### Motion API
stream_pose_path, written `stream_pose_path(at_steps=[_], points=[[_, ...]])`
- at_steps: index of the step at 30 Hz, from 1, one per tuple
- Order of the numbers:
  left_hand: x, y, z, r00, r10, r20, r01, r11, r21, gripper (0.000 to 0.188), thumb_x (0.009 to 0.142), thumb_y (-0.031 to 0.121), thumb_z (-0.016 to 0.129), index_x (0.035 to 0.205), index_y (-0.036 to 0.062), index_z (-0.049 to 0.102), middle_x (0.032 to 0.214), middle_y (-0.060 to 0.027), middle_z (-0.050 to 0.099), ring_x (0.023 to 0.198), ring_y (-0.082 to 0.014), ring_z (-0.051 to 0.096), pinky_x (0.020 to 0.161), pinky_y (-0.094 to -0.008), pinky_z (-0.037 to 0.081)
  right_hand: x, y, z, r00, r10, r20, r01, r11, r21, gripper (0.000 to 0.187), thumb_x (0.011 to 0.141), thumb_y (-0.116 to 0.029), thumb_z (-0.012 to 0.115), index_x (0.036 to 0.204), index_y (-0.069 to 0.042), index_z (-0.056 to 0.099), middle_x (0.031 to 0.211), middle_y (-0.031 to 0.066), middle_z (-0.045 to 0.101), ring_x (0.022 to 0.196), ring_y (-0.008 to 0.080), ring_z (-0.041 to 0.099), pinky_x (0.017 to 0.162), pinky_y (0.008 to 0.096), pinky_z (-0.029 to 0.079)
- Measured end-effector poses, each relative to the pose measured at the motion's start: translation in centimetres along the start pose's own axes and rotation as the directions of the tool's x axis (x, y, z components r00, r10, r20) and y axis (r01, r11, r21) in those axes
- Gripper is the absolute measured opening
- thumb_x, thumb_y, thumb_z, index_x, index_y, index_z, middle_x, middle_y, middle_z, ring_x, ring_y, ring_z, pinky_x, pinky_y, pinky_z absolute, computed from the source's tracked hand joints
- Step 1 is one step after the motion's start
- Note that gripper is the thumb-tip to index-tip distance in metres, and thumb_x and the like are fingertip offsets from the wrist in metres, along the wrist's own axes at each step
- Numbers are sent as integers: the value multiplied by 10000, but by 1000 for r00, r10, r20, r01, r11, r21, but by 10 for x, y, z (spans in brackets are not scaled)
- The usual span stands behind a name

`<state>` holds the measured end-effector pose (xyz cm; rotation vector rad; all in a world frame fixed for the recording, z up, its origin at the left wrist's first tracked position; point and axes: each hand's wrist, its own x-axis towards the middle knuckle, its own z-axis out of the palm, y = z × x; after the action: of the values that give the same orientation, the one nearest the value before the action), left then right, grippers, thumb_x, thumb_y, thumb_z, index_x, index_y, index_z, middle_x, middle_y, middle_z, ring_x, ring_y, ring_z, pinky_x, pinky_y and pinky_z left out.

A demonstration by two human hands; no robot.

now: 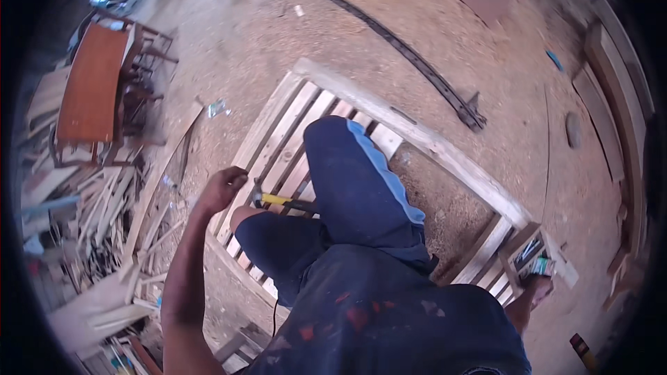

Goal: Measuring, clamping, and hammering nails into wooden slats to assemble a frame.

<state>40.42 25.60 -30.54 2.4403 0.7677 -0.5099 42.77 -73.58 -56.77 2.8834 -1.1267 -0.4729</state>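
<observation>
I sit on a slatted wooden frame, my legs folded over its pale slats. My left hand hovers over the frame's left side, its fingers curled together; whatever they may pinch is too small to make out. Just right of it, a hammer with a yellow and black handle lies on the slats beside my knee. Far to the right, my right hand is closed around a small green-and-white container, at the edge of a small wooden tool box. My torso and legs cover much of the frame.
Scrap wood is heaped on the left, near a brown wooden table. A long dark metal bar lies on the sawdust-strewn floor ahead. Curved timber pieces stand along the right. A black-and-yellow tool lies at the lower right.
</observation>
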Motion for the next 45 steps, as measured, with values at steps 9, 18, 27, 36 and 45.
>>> stream_pose_path(at_steps=[9,18,27,36,45], points=[[-110,-93,43,989,-4,148,5,1000,-6,363,998,336,671,1209,48,736,1165,-207,745,1096,-367,715,938,-461,557,-10,-92,-49,903,298,-308,-235,946,226,449,1032,-382,591,1258,-9,700,1198,211,748,981,364,729,848,457,612],[-177,1,62,817,401,-414,-458,888,-45,555,1015,206,640,1536,85,492,1546,-198,509,1313,-403,597,1058,-472,538,-307,-425,-148,366,-891,-268,879,236,415,243,1063,-112,588,1246,27,667,1102,147,733,965,230,711,852,355,580],[-239,-127,108,724,-178,-667,-179,885,-430,353,982,110,649,1330,50,651,1203,-186,695,1102,-406,687,979,-498,558,-723,-550,-117,-688,-714,-129,544,-626,559,164,1011,-177,667,1027,-14,673,943,205,720,836,420,705,759,454,560],[-311,-461,183,339,-871,-356,8,381,-925,232,1003,84,607,1191,-13,701,1019,-222,759,904,-329,762,822,-426,581,-812,-575,165,-525,-816,244,851,-496,173,363,945,-270,758,1151,-32,577,1103,248,630,1030,451,660,833,551,536],[-299,-738,257,-27,-826,-562,354,518,-779,186,953,100,653,1099,75,766,1024,-176,703,1008,-371,682,913,-452,540,-886,-542,237,-414,-859,300,862,-265,432,410,954,-241,723,1243,-17,538,887,122,607,795,252,653,706,405,559]])
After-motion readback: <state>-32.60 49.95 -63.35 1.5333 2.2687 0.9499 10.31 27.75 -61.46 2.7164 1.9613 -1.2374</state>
